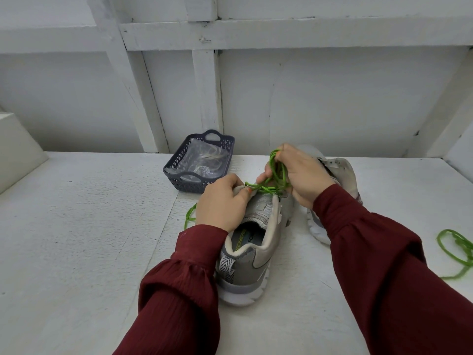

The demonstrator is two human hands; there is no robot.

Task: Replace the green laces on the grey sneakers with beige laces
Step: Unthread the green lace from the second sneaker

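Right hand (302, 172) grips a bunch of green lace (277, 170), drawing it out of the near sneaker (258, 242). Left hand (221, 201) pinches the tongue to steady it. Beige laces (208, 160) wait bagged in the basket (174, 172).

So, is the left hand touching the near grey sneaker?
Touching. In the head view the left hand pinches the tongue of the near grey sneaker; the right hand grips the green lace.

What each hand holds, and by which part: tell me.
The left hand pinches the tongue of the near sneaker at its top edge. The right hand grips the green lace by a bunch of its loops, above that sneaker.
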